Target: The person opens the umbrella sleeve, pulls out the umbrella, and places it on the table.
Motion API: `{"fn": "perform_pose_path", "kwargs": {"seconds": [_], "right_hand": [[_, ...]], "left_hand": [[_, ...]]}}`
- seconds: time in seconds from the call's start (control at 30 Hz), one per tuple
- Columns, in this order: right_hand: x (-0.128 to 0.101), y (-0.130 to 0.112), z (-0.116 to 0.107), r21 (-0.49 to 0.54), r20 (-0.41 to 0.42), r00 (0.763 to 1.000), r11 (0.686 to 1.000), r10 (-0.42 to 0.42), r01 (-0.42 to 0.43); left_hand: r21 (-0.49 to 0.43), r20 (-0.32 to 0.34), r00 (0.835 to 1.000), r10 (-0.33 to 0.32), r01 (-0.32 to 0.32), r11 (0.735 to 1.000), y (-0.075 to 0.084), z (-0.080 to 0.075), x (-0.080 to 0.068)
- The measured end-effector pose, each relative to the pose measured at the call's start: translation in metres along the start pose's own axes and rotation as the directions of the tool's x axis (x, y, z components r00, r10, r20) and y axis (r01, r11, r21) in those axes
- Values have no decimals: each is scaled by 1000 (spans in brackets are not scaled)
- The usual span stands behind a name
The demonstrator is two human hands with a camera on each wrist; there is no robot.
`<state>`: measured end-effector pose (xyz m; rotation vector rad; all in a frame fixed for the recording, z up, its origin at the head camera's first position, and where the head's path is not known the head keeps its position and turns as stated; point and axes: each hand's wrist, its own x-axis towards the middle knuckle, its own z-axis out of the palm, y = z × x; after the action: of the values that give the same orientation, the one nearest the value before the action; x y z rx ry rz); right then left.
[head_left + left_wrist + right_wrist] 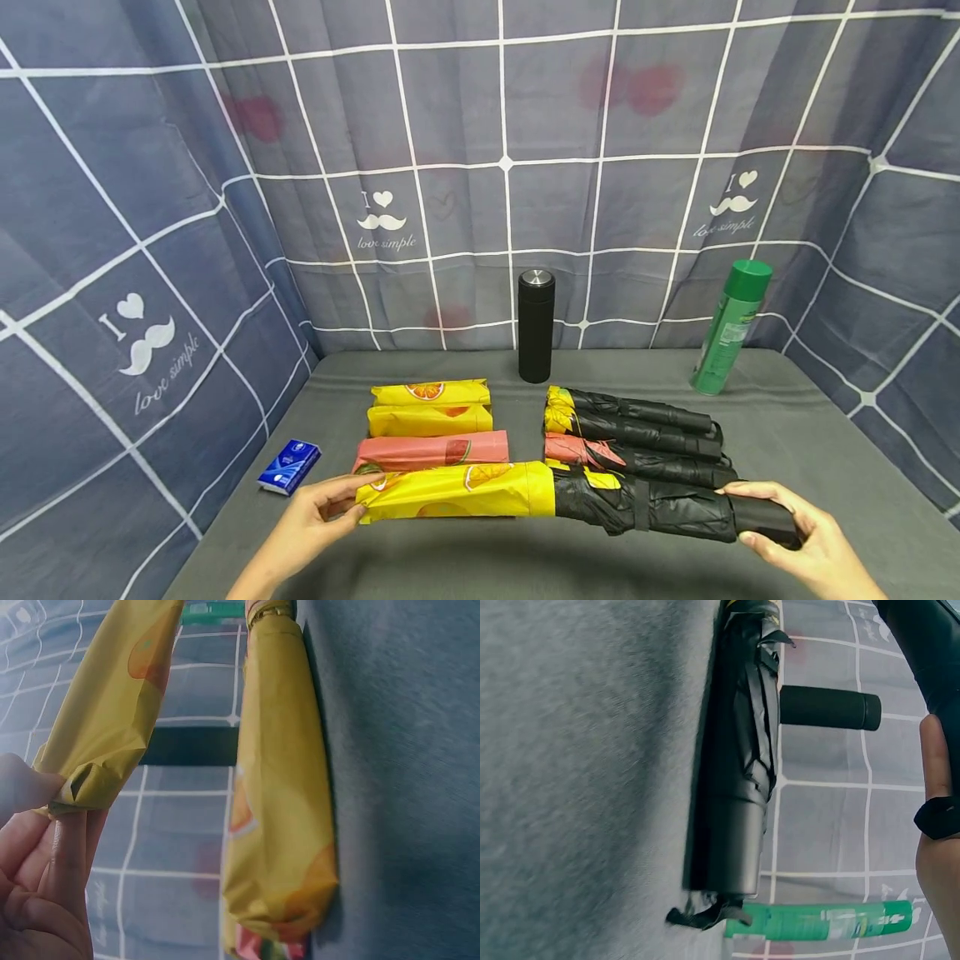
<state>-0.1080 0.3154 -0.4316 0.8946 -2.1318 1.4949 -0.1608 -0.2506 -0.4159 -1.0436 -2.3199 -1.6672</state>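
Note:
A folded black umbrella (682, 508) spans the front in the head view, its left part inside a yellow fruit-printed sleeve (457, 492). At the far left end, my left hand (322, 510) pinches the sleeve's corner; the left wrist view shows thumb and fingers on the yellow fabric (112, 712). My right hand (813, 542) grips the black handle (765, 521) at the other end. Behind lie yellow bundles (431, 419), a pink bundle (442, 450) and several folded black umbrellas (637, 433). In the wrist views, a yellow bundle (281, 772) and a black umbrella (739, 750) lie below the held one.
A black flask (536, 333) stands upright at the back middle. The green spray can (727, 333) is at the back right. On the left lies a blue tissue pack (290, 467). Checked curtains (465, 100) surround the grey table (795, 417).

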Motion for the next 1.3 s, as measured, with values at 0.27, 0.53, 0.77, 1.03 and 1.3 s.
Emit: {"fn": "perform_pose_path", "kwargs": {"seconds": [0.27,0.53,0.77,1.03,1.3], "right_hand": [[-19,-2,-7,-197,-53,990,970,131,-139],[-34,2,-8,-169,-58,939,924,339,-344],[-40,11,-10,-113,-2,922,916,386,-384],[-42,22,-14,-217,60,903,889,425,-404],[-40,32,-8,-632,-31,910,697,414,-339]], "left_hand": [[-90,-5,1000,-31,30,995,-13,-4,-13],[-36,-25,999,-34,33,999,-28,-1,-25],[94,-82,994,-73,80,992,-33,0,-34],[145,-113,984,-137,153,978,-37,3,-43],[181,-109,912,-396,410,894,-37,2,-42]]}}
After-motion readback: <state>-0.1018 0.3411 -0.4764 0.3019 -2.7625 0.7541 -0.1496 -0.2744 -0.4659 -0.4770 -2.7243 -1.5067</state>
